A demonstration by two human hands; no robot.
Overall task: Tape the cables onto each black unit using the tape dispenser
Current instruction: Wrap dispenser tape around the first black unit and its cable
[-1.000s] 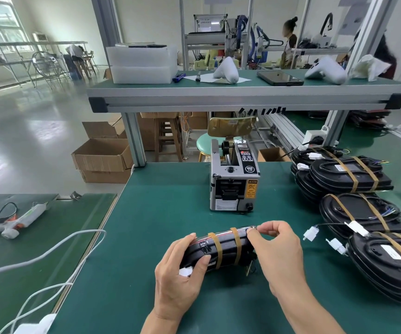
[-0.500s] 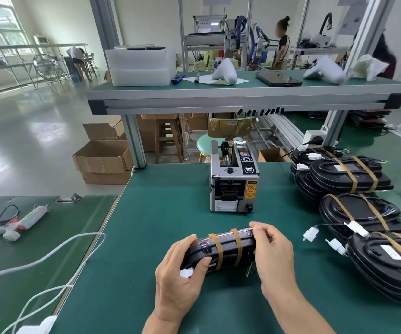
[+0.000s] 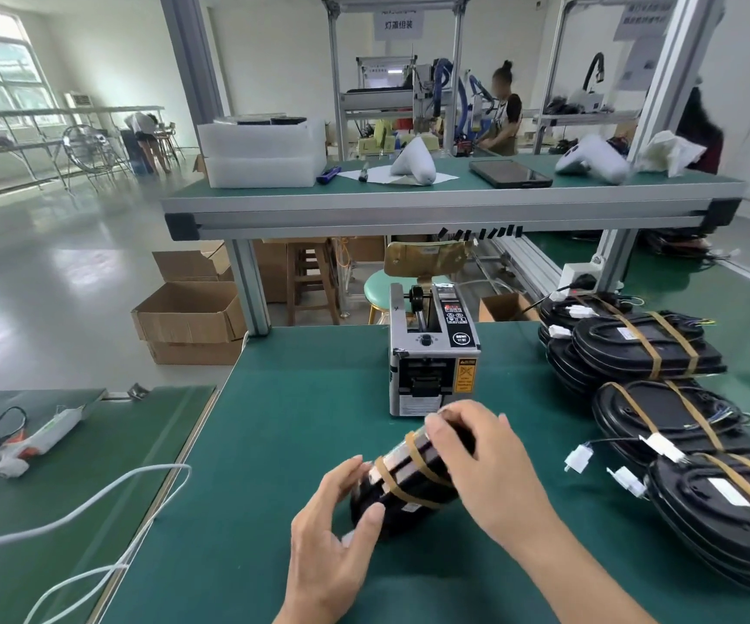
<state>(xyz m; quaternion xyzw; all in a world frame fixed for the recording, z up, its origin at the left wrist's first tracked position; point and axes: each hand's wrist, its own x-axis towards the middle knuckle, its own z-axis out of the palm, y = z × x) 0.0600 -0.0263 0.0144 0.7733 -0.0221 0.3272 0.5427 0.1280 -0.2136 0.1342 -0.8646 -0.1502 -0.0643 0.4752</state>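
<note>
"SEMI" on the tape dispenser [image 3: 433,353] ahead; both your hands, left hand [image 3: 332,540] and right hand [image 3: 487,466], clamped around the twice-taped black unit [image 3: 409,479].

Bright window daylight, glossy floor glare, wide-angle edge distortion.

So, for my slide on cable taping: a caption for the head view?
Both hands, left hand and right hand, hold a taped black unit before the tape dispenser.
</note>
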